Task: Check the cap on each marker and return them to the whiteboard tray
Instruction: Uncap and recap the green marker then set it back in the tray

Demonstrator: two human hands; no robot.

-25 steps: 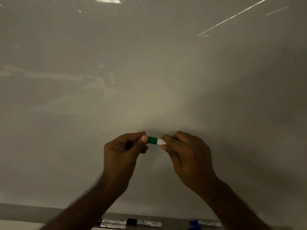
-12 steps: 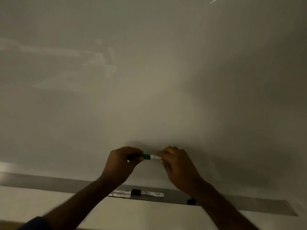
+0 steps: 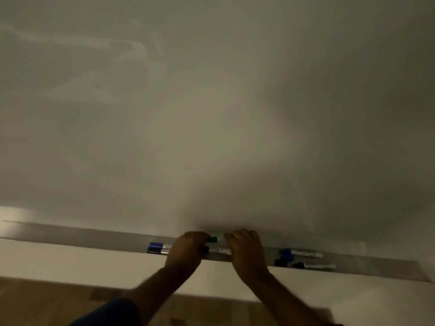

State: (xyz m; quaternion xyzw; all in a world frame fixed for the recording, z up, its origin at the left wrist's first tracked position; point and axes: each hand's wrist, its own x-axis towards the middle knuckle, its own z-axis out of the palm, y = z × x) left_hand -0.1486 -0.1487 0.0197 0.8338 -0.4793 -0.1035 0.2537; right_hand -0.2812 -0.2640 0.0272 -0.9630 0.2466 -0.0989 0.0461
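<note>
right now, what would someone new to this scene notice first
Two hands, left hand and right hand, meet low in the middle, holding a green marker between them just above the whiteboard tray. Behind them the blank whiteboard fills most of the view. Blue-capped markers lie in the tray left of the hands, and more markers lie to the right.

Markers (image 3: 301, 254) in tray (image 3: 70, 235) below whiteboard (image 3: 211, 114); held marker (image 3: 213, 239) between hands (image 3: 188, 251)
</note>
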